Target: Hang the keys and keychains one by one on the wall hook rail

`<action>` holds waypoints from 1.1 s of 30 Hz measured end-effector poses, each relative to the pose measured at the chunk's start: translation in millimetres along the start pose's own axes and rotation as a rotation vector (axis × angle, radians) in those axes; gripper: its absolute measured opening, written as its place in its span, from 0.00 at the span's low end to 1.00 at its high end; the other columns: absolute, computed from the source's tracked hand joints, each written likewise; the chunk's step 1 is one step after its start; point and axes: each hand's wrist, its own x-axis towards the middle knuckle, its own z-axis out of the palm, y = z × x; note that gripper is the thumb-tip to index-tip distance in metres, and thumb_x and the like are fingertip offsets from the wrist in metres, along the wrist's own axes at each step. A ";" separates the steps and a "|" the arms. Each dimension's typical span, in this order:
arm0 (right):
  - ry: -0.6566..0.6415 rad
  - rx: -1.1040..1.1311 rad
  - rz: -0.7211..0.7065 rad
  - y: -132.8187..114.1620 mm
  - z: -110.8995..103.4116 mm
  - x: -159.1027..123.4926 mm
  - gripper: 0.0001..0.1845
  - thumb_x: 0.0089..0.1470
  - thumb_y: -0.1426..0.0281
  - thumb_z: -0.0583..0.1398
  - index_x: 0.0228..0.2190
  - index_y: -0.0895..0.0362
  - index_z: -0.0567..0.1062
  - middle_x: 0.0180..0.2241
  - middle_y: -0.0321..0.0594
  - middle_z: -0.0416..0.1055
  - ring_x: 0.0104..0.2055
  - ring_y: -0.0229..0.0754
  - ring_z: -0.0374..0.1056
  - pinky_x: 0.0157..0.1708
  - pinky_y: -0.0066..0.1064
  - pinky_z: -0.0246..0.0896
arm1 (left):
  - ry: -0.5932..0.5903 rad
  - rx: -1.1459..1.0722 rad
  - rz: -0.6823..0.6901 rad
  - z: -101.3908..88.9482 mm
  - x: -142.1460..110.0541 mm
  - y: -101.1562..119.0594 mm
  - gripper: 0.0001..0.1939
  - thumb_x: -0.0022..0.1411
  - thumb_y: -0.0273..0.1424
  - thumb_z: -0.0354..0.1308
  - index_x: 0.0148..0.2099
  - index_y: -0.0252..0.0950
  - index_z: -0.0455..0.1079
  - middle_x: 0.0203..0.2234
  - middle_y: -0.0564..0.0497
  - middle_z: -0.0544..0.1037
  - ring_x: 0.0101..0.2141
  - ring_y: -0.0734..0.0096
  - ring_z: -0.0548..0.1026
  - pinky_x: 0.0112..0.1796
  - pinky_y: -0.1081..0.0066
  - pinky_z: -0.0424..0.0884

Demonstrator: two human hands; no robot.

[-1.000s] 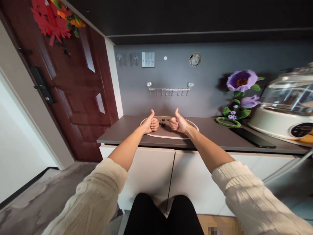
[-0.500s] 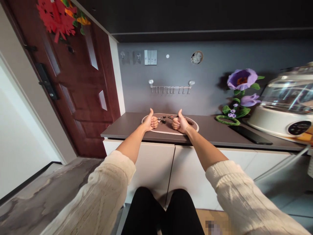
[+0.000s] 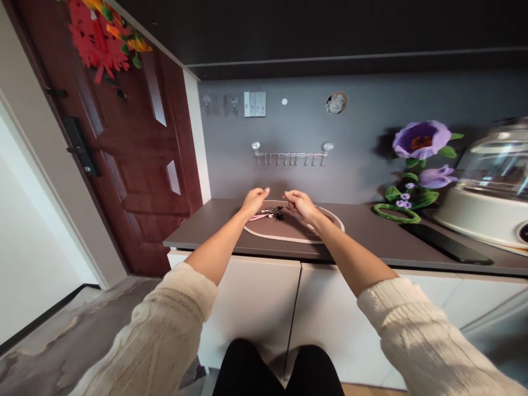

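Observation:
My left hand (image 3: pixel 254 203) hovers over the left part of a brown mat with a pale rim (image 3: pixel 284 238), fingers curled in and thumb lying along them. Close beside it on the mat lies a bunch of keys (image 3: pixel 275 213) with a pink strap (image 3: pixel 258 216). Over the mat's right part is my right hand (image 3: pixel 300 204), its fingers bent and thumb near the index finger. Nothing shows in either hand. Behind the right hand and wrist, small items on the mat are mostly hidden.
A silver hook rail (image 3: pixel 291 155) hangs on the grey wall. To the right on the counter (image 3: pixel 363 236) are a black phone (image 3: pixel 447 245), a purple flower ornament (image 3: pixel 421 140) and a white appliance with a clear top (image 3: pixel 487 212). A red-brown door (image 3: pixel 136 148) stands left.
Both hands have turned from raised-thumb fists to looser curls with thumbs pointing inward. More of the keys and the pink strap shows. The view has shifted slightly.

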 end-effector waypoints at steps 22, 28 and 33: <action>0.206 -0.981 -0.340 39.6 -14.1 29.8 0.08 0.49 0.76 0.53 0.29 0.59 0.71 0.30 0.42 0.71 0.32 0.37 0.65 0.37 0.30 0.58 | -0.405 1.050 0.427 4.2 0.1 -19.6 0.12 0.60 0.36 0.48 0.37 0.43 0.73 0.36 0.53 0.76 0.40 0.68 0.68 0.42 0.69 0.58; 0.211 -1.023 -0.319 39.1 -12.7 30.5 0.08 0.49 0.77 0.53 0.30 0.59 0.72 0.31 0.43 0.71 0.33 0.38 0.65 0.37 0.29 0.58 | -0.437 1.106 0.472 4.9 2.0 -19.5 0.11 0.60 0.33 0.49 0.33 0.40 0.72 0.34 0.52 0.77 0.39 0.68 0.68 0.40 0.69 0.57; 0.211 -1.008 -0.323 40.1 -11.9 32.2 0.08 0.48 0.76 0.53 0.30 0.59 0.72 0.30 0.42 0.71 0.32 0.37 0.65 0.37 0.29 0.58 | -0.434 1.197 0.527 9.1 3.0 -19.6 0.11 0.59 0.29 0.48 0.30 0.37 0.72 0.30 0.49 0.76 0.36 0.68 0.69 0.38 0.71 0.59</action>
